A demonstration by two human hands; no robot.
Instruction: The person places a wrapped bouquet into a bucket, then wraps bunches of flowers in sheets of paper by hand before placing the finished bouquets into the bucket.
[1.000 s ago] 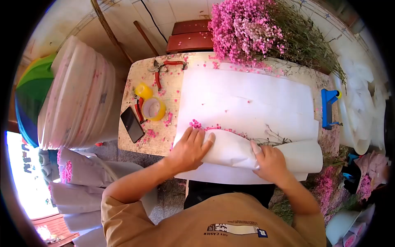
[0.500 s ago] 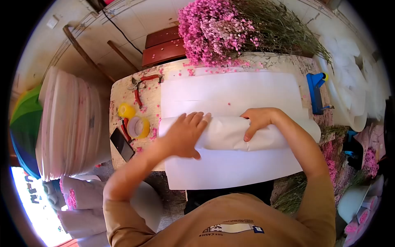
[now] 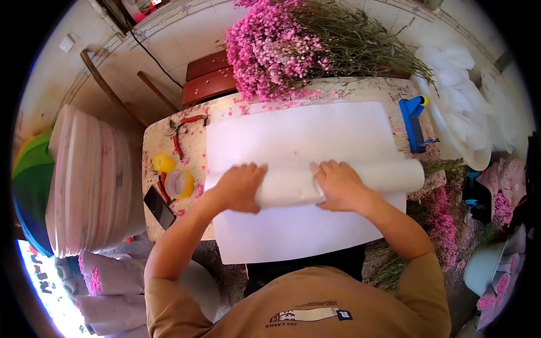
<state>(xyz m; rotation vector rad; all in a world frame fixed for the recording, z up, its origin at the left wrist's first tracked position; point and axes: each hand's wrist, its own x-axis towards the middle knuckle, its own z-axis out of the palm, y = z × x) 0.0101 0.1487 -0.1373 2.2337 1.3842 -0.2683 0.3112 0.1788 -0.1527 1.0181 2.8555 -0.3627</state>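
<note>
A roll of white paper [image 3: 290,183] lies crosswise on flat white paper sheets [image 3: 304,132]. My left hand [image 3: 241,187] is closed over the roll's left part, fingers on the far side and thumb on the near side. Farther right, my right hand [image 3: 341,186] wraps the roll in the same way, pressing it from above. The roll's right end sticks out past the sheet's edge. What may be inside the roll is hidden.
Pink flowers [image 3: 276,56] lie across the table's back. Pruning shears [image 3: 179,135], a tape roll [image 3: 180,184] and a phone [image 3: 159,207] are on the left. A blue tape dispenser [image 3: 413,125] stands at the right. Stacked pale sheets [image 3: 90,180] rise beside the table.
My right hand has shifted from the roll's far side onto its top, nearer the middle. My left hand has closed over the roll from a flatter pose. The camera view has shifted slightly.
</note>
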